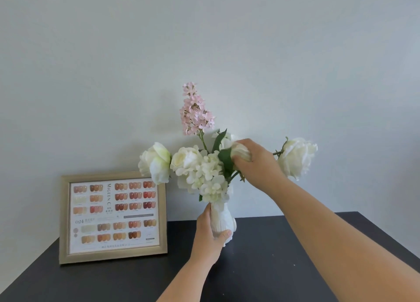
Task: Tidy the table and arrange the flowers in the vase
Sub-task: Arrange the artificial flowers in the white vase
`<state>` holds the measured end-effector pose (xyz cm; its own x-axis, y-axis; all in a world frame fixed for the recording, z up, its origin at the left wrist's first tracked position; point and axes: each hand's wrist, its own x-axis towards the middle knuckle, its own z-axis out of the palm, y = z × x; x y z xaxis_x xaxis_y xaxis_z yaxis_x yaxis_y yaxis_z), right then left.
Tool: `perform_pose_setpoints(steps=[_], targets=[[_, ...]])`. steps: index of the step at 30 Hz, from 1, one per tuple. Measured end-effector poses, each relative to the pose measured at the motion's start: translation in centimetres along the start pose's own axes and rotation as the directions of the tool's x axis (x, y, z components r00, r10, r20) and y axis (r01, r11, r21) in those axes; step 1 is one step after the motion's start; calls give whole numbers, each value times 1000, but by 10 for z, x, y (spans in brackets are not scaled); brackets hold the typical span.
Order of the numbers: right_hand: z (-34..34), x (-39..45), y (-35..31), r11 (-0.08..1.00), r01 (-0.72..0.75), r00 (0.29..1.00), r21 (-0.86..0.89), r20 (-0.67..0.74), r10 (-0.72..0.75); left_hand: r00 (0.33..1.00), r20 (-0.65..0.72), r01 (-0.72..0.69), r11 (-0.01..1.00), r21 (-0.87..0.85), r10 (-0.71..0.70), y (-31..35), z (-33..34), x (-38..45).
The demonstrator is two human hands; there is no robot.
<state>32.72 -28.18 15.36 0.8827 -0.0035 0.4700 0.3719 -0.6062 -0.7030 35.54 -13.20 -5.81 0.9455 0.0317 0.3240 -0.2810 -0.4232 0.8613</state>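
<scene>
A white vase (223, 221) stands on the dark table (261, 267) near the wall. My left hand (208, 235) is wrapped around its body. White roses (156, 163) and a cluster of small white blooms (211, 174) fill it, with a tall pink flower spike (196, 110) rising above. My right hand (255, 163) is closed around a white bloom (239, 150) at the top of the bunch. Another large white rose (296, 157) sticks out to the right on its stem.
A framed chart of nail colour samples (113, 216) leans against the pale wall at the left of the table. The table's right edge runs diagonally past my right forearm.
</scene>
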Motion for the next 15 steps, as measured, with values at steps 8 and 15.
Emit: perform_pose_setpoints(steps=[8,15], targets=[[9,-7,20,998,-38,999,42,40,37,999,-13,34,999,39,-34,-4,5,12],[0,-36,50,979,128,946,159,-314,-73,998,-13,58,998,36,-58,-7,8,21]])
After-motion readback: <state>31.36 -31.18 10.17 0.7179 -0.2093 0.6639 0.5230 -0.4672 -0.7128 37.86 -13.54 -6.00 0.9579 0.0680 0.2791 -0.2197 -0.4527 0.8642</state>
